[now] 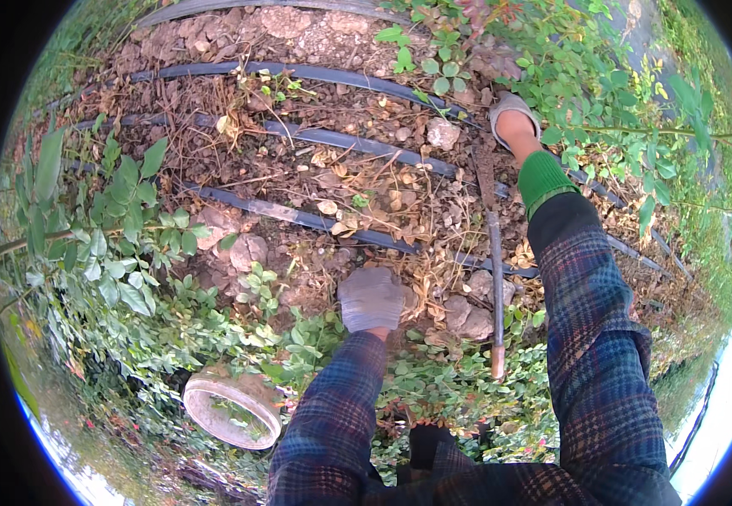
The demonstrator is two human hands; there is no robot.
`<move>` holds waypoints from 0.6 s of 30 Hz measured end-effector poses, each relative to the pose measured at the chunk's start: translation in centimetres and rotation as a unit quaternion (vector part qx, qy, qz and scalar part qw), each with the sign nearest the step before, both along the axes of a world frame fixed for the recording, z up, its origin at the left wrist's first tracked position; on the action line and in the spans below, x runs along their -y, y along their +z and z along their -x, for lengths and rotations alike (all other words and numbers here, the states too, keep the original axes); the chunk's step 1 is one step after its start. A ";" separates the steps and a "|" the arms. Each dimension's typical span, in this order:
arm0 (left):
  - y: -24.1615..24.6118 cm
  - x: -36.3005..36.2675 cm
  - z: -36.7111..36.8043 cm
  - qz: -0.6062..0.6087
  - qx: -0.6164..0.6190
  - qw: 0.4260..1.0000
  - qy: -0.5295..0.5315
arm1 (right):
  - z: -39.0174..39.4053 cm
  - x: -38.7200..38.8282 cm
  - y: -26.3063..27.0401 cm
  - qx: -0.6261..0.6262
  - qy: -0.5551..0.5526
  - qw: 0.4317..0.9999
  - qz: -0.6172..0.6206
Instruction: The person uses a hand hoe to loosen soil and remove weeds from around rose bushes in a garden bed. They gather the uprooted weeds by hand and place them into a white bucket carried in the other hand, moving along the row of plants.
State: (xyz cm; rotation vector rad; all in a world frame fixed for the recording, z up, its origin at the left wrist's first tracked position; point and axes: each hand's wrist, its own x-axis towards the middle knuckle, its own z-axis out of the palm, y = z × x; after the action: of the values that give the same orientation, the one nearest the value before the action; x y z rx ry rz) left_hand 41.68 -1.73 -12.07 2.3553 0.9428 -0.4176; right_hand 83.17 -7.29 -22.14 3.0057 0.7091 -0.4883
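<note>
My left hand (372, 298), in a grey glove, presses down on the soil among dry leaves at the near side of the bed. Its fingers are hidden beneath the back of the hand. Farther out, my right hand (513, 120), gloved too, reaches to the base of a green leafy plant (568, 88). Foliage and the angle hide what its fingers touch. Between the two hands lies a long-handled digging tool (495, 272), its soil-covered metal blade (483, 174) pointing away from me beside my right wrist.
Black drip irrigation tapes (353, 142) run across the bed. Stones (443, 133) and clods (470, 316) lie about. A white plastic bucket (233, 411) with some greenery inside stands among low plants at lower left. A leafy stem (119, 231) juts in from the left.
</note>
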 end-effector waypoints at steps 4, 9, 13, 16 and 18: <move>-1.9 0.8 -0.2 -0.018 0.018 0.999 -0.025 | -5.1 2.8 -2.5 0.012 0.058 0.998 0.034; -1.0 0.2 0.9 -0.017 -0.003 1.000 -0.006 | -1.3 2.0 -0.2 -0.094 -0.036 0.993 -0.057; 0.0 0.3 -0.6 0.015 0.005 1.000 -0.016 | 0.1 5.1 0.5 -0.163 -0.107 0.959 -0.204; 0.7 0.2 -1.0 0.018 -0.037 0.999 -0.014 | 6.5 5.3 4.2 -0.311 -0.314 0.766 -0.467; 0.5 0.4 -0.9 0.028 -0.022 0.999 0.005 | 11.0 5.4 8.0 -0.329 -0.404 0.630 -0.576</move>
State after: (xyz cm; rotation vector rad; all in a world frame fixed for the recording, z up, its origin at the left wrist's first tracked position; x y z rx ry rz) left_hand 42.56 -2.13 -11.56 2.2975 0.9513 -0.4871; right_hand 72.14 -12.71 -14.14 4.1649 -0.9793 -1.8377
